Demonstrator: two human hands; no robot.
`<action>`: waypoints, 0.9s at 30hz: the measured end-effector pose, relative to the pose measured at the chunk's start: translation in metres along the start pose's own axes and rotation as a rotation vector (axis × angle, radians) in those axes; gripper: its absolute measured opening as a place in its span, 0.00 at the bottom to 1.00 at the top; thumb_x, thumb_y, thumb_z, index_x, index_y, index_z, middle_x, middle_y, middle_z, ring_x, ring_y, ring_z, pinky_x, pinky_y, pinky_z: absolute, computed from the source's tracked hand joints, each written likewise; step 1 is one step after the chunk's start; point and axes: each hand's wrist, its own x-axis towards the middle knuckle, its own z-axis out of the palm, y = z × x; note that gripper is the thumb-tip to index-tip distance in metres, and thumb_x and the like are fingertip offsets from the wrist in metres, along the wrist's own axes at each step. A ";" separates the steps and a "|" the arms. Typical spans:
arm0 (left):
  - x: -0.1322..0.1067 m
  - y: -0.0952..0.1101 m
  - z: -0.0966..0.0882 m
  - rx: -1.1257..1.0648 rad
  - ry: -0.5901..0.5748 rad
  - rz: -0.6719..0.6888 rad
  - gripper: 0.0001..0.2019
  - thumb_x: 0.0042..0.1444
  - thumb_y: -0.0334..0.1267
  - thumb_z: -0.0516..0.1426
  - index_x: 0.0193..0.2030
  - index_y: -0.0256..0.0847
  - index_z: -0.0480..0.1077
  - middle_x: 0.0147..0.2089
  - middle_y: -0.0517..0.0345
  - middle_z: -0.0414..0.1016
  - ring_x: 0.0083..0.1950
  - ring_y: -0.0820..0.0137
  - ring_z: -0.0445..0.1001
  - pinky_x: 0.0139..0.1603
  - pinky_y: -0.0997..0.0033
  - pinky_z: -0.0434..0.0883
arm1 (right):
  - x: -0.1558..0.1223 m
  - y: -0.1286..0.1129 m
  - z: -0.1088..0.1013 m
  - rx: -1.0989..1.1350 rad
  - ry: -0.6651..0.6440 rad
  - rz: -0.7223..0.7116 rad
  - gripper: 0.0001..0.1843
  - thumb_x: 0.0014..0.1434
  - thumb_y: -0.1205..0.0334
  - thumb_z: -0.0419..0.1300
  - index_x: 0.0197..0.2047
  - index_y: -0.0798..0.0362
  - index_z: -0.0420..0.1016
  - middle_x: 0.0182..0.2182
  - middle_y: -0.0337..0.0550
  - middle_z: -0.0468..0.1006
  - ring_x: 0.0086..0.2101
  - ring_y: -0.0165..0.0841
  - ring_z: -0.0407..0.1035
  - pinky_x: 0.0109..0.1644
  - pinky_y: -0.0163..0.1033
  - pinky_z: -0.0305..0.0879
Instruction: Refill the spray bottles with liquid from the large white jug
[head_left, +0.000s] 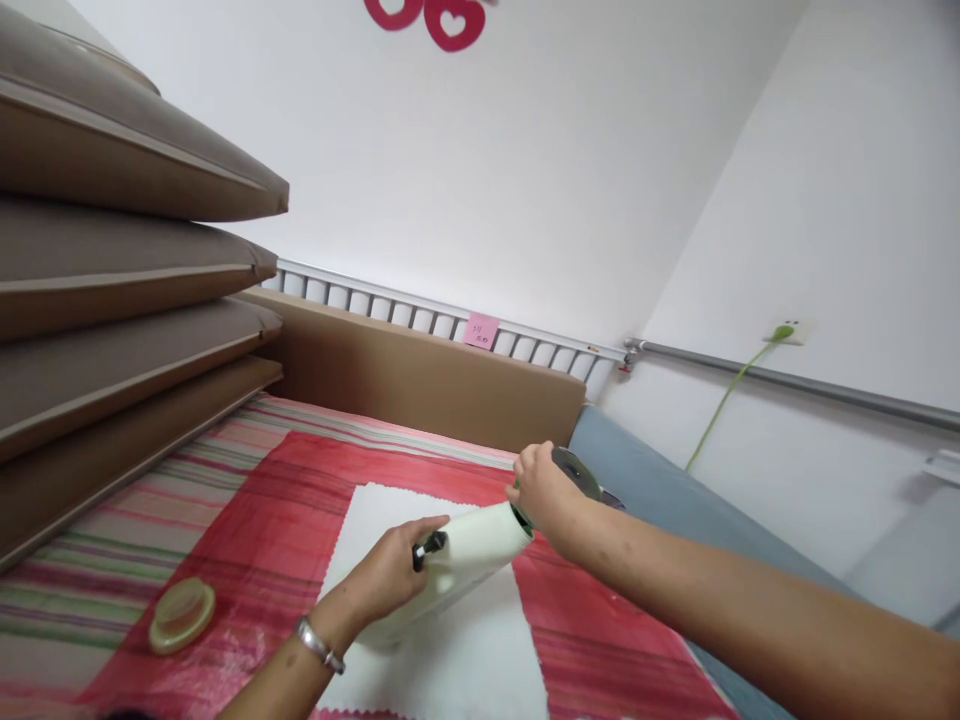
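A pale green cylinder (480, 548), tilted with its dark mouth toward the upper right, is over a white cloth (480, 650) with scalloped edges. My left hand (401, 570) is closed on its near side, where a small black part (430, 546) sticks out between thumb and fingers. Up at the mouth end, my right hand (546, 495) grips a dark round piece (576, 468) with a glossy face. My right fingers hide part of that piece and the cylinder's rim. I cannot make out the cylinder's exact kind.
A round pale green lid-like disc (181, 614) lies on the red plastic sheet (255, 540) at left. Stacked brown cushions (135, 250) rise beside it. Behind are a brown padded board (420, 365) and a radiator (375, 305). A green cord (724, 402) hangs from a wall socket.
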 end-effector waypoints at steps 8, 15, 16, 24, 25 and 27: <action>-0.001 -0.004 0.000 -0.007 0.002 0.007 0.36 0.37 0.18 0.49 0.56 0.41 0.66 0.54 0.54 0.74 0.55 0.67 0.70 0.58 0.68 0.63 | -0.009 0.012 -0.016 0.179 -0.057 0.021 0.26 0.26 0.70 0.72 0.34 0.45 0.78 0.40 0.57 0.75 0.45 0.62 0.62 0.44 0.67 0.54; -0.006 -0.011 -0.010 -0.060 0.103 -0.039 0.32 0.38 0.20 0.52 0.54 0.39 0.67 0.54 0.51 0.74 0.55 0.65 0.71 0.57 0.67 0.64 | -0.058 0.058 0.015 0.757 0.009 0.141 0.47 0.32 0.74 0.64 0.58 0.45 0.63 0.42 0.53 0.73 0.42 0.52 0.67 0.41 0.51 0.63; -0.007 -0.012 -0.012 -0.073 0.136 -0.042 0.31 0.38 0.21 0.53 0.54 0.38 0.68 0.53 0.51 0.74 0.54 0.64 0.71 0.57 0.66 0.64 | -0.066 0.057 0.027 0.872 0.025 0.177 0.48 0.33 0.71 0.65 0.60 0.44 0.60 0.45 0.51 0.73 0.43 0.51 0.67 0.42 0.49 0.63; 0.005 -0.013 -0.018 -0.234 0.474 -0.168 0.27 0.39 0.34 0.63 0.51 0.35 0.70 0.49 0.48 0.77 0.49 0.60 0.74 0.49 0.67 0.70 | -0.092 -0.028 0.123 1.686 0.275 0.657 0.48 0.45 0.54 0.61 0.64 0.52 0.40 0.55 0.53 0.67 0.53 0.46 0.64 0.56 0.51 0.60; 0.010 -0.014 -0.015 -0.263 0.509 -0.166 0.28 0.39 0.35 0.64 0.51 0.36 0.69 0.48 0.49 0.77 0.48 0.61 0.74 0.48 0.68 0.70 | -0.091 -0.041 0.132 1.773 0.309 0.694 0.48 0.46 0.52 0.60 0.64 0.52 0.38 0.55 0.53 0.66 0.53 0.44 0.64 0.56 0.50 0.60; 0.019 -0.021 -0.007 -0.314 0.566 -0.148 0.30 0.39 0.37 0.65 0.53 0.37 0.69 0.47 0.50 0.78 0.46 0.62 0.75 0.46 0.70 0.71 | -0.087 -0.065 0.147 1.918 0.371 0.757 0.49 0.46 0.50 0.60 0.64 0.53 0.37 0.56 0.55 0.64 0.53 0.43 0.64 0.56 0.50 0.61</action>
